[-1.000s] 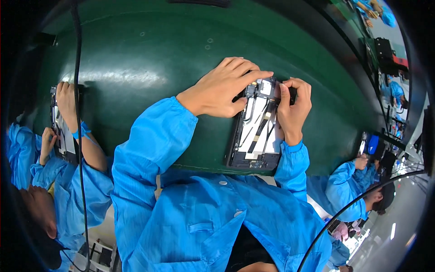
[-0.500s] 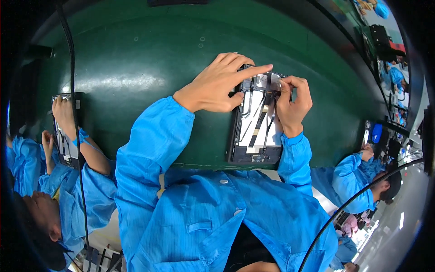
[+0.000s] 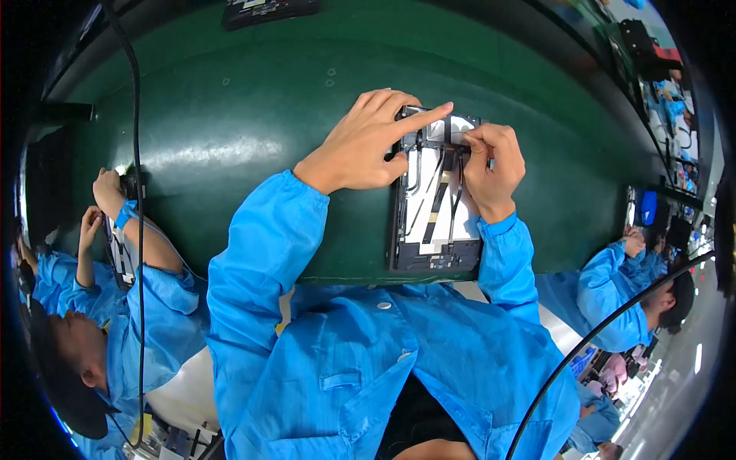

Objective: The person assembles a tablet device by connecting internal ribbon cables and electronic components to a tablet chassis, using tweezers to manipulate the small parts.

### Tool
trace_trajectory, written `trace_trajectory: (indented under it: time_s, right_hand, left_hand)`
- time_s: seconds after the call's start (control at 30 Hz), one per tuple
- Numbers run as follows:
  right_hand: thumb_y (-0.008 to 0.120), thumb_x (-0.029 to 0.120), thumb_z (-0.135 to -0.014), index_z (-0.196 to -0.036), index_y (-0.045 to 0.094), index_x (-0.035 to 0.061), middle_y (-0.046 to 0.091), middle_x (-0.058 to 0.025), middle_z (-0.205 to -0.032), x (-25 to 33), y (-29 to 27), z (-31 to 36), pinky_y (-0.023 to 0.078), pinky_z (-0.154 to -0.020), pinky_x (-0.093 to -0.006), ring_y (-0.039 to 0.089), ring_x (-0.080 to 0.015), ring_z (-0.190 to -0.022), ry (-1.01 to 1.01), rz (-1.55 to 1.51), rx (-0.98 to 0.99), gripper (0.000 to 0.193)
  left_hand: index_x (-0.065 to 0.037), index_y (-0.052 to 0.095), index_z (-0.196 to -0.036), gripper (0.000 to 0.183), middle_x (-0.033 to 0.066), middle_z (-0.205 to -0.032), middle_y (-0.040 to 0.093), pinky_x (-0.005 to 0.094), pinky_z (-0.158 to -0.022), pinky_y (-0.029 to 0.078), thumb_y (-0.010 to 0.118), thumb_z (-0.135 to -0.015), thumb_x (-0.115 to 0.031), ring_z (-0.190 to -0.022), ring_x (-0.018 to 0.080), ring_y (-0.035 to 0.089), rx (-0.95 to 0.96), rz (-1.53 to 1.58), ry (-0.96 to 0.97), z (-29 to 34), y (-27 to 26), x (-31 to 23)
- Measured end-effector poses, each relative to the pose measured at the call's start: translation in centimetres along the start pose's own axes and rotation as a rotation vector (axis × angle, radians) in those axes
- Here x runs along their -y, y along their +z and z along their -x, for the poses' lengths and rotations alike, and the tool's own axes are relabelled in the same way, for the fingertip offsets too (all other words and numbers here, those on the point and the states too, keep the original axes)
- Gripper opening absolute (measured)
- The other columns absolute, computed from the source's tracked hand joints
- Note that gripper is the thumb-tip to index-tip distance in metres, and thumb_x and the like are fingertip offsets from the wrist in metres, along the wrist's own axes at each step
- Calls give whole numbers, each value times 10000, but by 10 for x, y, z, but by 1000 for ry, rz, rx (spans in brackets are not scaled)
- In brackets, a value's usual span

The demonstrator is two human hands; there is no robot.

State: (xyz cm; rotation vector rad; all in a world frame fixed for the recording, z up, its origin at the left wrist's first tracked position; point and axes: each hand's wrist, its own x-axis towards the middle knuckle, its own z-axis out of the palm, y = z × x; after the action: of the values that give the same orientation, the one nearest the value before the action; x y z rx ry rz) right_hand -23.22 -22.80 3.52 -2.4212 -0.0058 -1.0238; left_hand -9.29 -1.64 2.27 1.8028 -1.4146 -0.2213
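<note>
An opened tablet-like device (image 3: 464,222) lies on the green table in front of me, a black frame around a white inner panel with dark ribbon cables running across it. My left hand (image 3: 359,146) holds its upper left corner. The index finger stretches along the top edge, the thumb rests at the left side, and the other fingers curl at the corner. Over the upper right part of the device, my right hand (image 3: 494,165) is closed in a pinch, thumb against fingertips. Whatever sits between those fingertips is too small to make out.
Another dark device (image 3: 270,11) lies at the table's far edge. On the left, a person in blue (image 3: 165,307) works on a similar device; another person (image 3: 613,307) sits at the right. Black cables (image 3: 138,230) hang across the left and lower right.
The view has shifted slightly, bringing more of the far device into sight. Both my hands stay at the same places on the tablet. The left neighbour's hand has moved.
</note>
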Motion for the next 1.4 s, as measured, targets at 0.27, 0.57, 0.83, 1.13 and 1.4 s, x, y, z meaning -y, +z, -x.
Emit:
trace_trajectory:
  time_s: [0.27, 0.57, 0.83, 1.13, 1.4]
  right_hand:
    - [794, -50, -836, -920, 712, 36, 672, -96, -850, 1, -18, 1, 511, -667, -382, 656, -276, -752, 88, 43, 96, 145]
    - [831, 9, -867, -930, 749, 42, 603, -80, -808, 0, -17, 8, 470, -628, -368, 604, -242, -718, 206, 2, 110, 108]
    - [859, 15, -814, -923, 804, 61, 610, -72, -814, -4, -22, 12, 481, -683, -401, 601, -275, -760, 105, -34, 152, 130]
    - [855, 15, -799, -889, 806, 53, 624, -72, -813, 8, -31, 19, 479, -689, -406, 599, -289, -776, 144, -77, 150, 110]
    - [884, 9, -787, -861, 800, 54, 613, -67, -767, 12, -34, 32, 460, -663, -393, 589, -274, -733, 214, -156, 79, 120]
  left_hand:
    - [-246, 497, -1678, 950, 193, -1421, 586, 504, -1178, 376, 642, -751, -95, -1345, 398, 507, 18, 11, -36, -3, -4, -4]
    - [-75, 559, -1571, 806, 166, -1395, 606, 487, -1148, 413, 633, -770, -23, -1335, 378, 525, -153, 31, -17, -5, 4, -10]
    - [-81, 734, -1021, 321, 84, -1184, 699, 559, -1126, 499, 673, -710, -32, -1198, 332, 657, -207, -217, 224, -3, 13, -5]
    - [-93, 756, -1005, 322, 85, -1164, 704, 543, -1101, 516, 683, -701, -11, -1193, 325, 660, -219, -310, 188, 4, 23, -15]
    - [-127, 815, -1206, 426, 140, -1364, 675, 530, -1108, 475, 711, -803, -34, -1286, 391, 601, -229, -215, 36, 26, 28, -43]
